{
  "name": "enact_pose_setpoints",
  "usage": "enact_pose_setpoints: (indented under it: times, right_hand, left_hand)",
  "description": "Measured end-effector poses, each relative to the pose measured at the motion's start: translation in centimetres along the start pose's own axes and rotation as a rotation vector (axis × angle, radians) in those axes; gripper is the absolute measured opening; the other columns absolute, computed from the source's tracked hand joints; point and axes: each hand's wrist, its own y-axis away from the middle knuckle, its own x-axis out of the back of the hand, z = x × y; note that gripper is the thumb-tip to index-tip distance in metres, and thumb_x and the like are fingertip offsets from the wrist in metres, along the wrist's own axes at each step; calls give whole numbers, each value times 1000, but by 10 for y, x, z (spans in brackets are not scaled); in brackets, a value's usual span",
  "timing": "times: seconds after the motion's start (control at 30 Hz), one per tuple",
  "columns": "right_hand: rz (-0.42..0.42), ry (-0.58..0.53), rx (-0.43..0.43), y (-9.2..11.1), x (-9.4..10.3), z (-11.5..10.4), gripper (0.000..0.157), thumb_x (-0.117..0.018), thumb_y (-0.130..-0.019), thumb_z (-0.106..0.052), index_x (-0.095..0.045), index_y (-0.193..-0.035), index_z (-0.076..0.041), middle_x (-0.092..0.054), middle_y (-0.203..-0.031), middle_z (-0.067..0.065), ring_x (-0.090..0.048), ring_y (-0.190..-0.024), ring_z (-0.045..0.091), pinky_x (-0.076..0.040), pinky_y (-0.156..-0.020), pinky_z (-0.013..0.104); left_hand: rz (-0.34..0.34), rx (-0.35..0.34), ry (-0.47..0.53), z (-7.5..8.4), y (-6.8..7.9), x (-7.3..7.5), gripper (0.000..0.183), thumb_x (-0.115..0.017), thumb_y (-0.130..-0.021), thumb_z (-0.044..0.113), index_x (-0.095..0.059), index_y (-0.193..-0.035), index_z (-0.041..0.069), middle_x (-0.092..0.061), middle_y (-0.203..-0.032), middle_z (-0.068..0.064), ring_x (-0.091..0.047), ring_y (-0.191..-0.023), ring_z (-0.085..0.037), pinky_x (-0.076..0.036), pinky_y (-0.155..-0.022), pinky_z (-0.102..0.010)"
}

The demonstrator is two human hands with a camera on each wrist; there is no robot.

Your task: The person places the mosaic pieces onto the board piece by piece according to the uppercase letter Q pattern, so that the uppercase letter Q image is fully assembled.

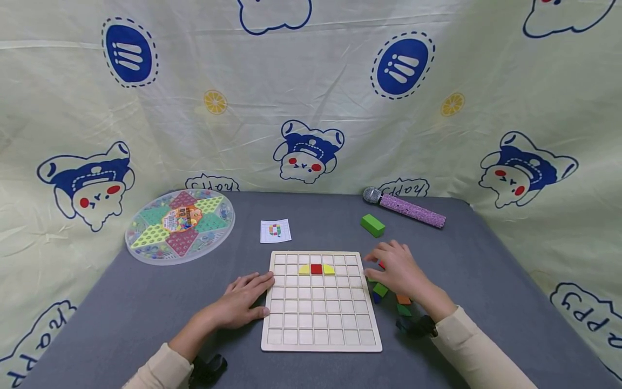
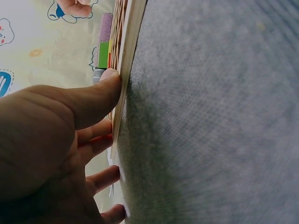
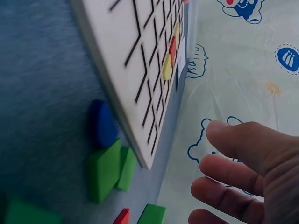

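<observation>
A pale wooden grid board (image 1: 320, 319) lies on the table. A red square tile (image 1: 316, 269) sits in its second row, with a yellow tile (image 1: 304, 269) on its left and another yellow tile (image 1: 329, 269) on its right. My left hand (image 1: 241, 300) rests against the board's left edge, the thumb touching its side in the left wrist view. Beyond the right edge, my right hand (image 1: 399, 270) hovers above loose pieces, its fingers loosely bent and nothing visible between them. Under and beside it lie a green block (image 3: 105, 171), a blue piece (image 3: 103, 123) and an orange piece (image 1: 403, 299).
Behind the board lies a small pattern card (image 1: 275, 231). A green box-shaped block (image 1: 372, 225) and a glittery purple microphone (image 1: 410, 209) lie at the back right. At the back left is a round star-patterned game board (image 1: 180, 224). A printed curtain (image 1: 311, 81) hangs behind.
</observation>
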Motion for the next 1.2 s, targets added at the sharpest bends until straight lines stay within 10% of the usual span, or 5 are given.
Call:
enact_pose_setpoints:
  times: [1.2]
  right_hand:
    - [-133,30,-74,43,-14,29,24,-79,-74,-31,-70,-92,-18,-65,-100,1,-47,-85,18,-28,-69,33]
  left_hand:
    - [-11,-5,2,-1,0,0,64,-58,-93,32,-31,-148,13,-27,-156,-5,-21,-143,-37,-18,-106,-67]
